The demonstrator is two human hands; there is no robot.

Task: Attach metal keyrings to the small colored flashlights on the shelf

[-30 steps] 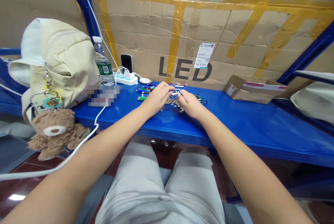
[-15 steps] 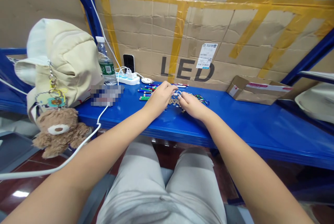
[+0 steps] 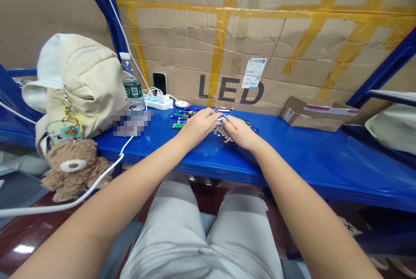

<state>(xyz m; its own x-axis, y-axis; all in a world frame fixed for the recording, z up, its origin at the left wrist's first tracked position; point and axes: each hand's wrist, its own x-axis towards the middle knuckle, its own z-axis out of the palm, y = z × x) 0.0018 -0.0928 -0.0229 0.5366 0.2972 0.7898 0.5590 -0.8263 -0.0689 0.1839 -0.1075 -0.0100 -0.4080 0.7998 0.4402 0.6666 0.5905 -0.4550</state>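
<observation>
My left hand (image 3: 203, 124) and my right hand (image 3: 239, 131) meet over the blue shelf top, fingers of both pinched on a small pale, silvery loop (image 3: 222, 118). Its exact kind is too small to tell. Below the fingers lies a loose pile of small round tan discs (image 3: 226, 139), partly covered by the hands. Several pens (image 3: 179, 126), or pen-like sticks, with green, blue and dark barrels lie to the left of my left hand. Beyond my right hand, a cluster of small dark and coloured clip-like pieces (image 3: 252, 126) is partly hidden.
A cream backpack (image 3: 87, 84) with a teddy bear charm (image 3: 75, 168) stands left, beside a water bottle (image 3: 132, 86) and white power strip (image 3: 159, 102). A white cable (image 3: 110, 173) crosses the shelf edge. An open cardboard box (image 3: 316, 113) sits right, before a large taped carton (image 3: 182, 49).
The loop between my fingers has turned and shows less of its round shape. My left hand's fingers have come down closer to my right hand. The view has shifted slightly.
</observation>
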